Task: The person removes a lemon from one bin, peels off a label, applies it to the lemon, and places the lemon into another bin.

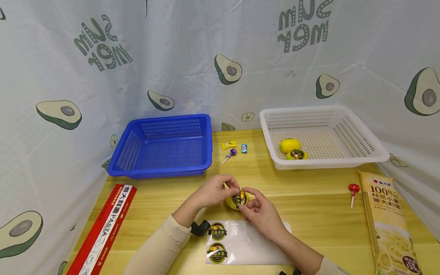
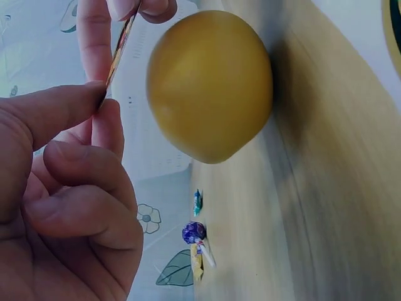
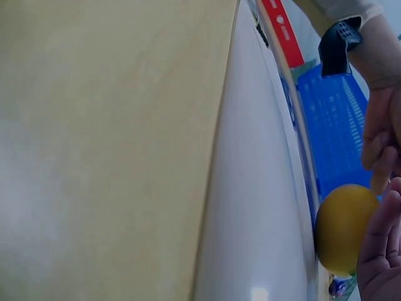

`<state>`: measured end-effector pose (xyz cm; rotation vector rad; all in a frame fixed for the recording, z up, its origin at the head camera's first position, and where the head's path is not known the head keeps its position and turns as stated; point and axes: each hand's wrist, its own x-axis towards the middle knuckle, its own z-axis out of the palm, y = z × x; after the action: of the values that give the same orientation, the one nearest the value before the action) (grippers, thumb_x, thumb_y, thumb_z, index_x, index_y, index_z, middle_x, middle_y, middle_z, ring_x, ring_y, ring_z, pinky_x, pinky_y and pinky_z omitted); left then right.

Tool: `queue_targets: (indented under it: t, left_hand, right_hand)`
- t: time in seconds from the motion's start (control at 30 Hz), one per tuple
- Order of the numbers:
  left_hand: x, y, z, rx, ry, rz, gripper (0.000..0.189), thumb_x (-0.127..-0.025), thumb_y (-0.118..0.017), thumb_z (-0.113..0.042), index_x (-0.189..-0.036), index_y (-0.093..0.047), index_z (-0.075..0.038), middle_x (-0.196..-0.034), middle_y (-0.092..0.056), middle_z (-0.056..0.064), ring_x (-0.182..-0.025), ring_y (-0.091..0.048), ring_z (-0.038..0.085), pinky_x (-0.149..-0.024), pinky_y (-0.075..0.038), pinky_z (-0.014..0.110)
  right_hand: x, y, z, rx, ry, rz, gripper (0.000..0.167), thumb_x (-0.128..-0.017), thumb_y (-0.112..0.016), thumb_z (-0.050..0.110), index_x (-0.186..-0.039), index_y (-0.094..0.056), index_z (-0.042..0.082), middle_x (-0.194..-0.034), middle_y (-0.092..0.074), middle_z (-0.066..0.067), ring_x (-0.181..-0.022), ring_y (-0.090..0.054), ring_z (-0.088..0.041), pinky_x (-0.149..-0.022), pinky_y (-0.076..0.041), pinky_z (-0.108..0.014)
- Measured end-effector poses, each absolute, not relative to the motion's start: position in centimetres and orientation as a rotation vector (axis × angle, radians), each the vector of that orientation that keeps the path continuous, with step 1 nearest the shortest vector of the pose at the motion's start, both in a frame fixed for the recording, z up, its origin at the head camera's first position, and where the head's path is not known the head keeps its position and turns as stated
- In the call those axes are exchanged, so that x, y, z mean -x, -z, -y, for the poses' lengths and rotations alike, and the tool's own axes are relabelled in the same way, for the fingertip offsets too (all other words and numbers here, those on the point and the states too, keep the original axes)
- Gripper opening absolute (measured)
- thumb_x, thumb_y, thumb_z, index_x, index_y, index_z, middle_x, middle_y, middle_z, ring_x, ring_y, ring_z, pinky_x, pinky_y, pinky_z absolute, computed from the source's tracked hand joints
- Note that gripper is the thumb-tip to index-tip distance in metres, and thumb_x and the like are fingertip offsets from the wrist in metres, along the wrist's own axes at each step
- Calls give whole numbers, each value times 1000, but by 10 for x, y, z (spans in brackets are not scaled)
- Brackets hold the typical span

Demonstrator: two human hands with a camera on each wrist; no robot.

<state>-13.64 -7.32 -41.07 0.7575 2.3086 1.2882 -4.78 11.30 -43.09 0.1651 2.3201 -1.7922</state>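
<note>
A round dark fruit sticker [image 1: 239, 199] is stretched between both hands, just above a yellow lemon [image 2: 210, 88]. My left hand [image 1: 217, 191] pinches one edge of it between thumb and index finger, its other fingers curled. At the opposite edge, my right hand [image 1: 264, 214] holds the sticker with thumb and index fingertips. Seen edge-on in the left wrist view, the sticker [image 2: 118, 53] stands apart from the lemon's surface. The lemon rests on the table, partly hidden from above. Below the hands lies a sticker sheet [image 1: 252, 244] with two stickers at its left side.
A blue basket [image 1: 172, 152] stands back left. The white basket [image 1: 326, 163] back right holds a plain lemon [image 1: 290, 145] and a stickered one [image 1: 297, 154]. Small candies and a purple lollipop [image 1: 233, 152] lie between. Pasta packs [image 1: 103, 233] flank the table; a red lollipop [image 1: 353, 188] lies right.
</note>
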Motion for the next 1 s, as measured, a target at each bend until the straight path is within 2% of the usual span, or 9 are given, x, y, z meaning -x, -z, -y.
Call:
queue_targets:
  t: [0.2, 0.47, 1.0]
  left_hand:
    - [142, 414, 71, -749, -1248, -2331, 6, -96, -69, -18, -97, -73, -14, -86, -66, -2, -79, -55, 9, -63, -43, 21]
    - [145, 417, 67, -742, -1244, -2332, 7, -96, -70, -19, -97, -74, -14, -86, -68, -3, -79, -56, 9, -65, -44, 21]
    - [146, 421, 65, -734, -1223, -2344, 5, -95, -70, -18, -95, -74, -14, -85, -67, -4, -80, -57, 10, -67, -45, 21]
  right_hand:
    - [51, 432, -113, -199, 1768, -2328, 55, -91, -76, 10, -141, -55, 14, -77, -67, -8, -61, -64, -15, -55, -52, -25]
    - [53, 433, -113, -267, 1786, -2285, 56, -90, -77, 10, -141, -55, 12, -76, -71, -11, -60, -65, -17, -55, -56, -28]
    - [55, 435, -119, -228, 1760, -2270, 58, -89, -78, 11, -142, -55, 6, -76, -72, -10, -58, -65, -16, -55, -56, -27]
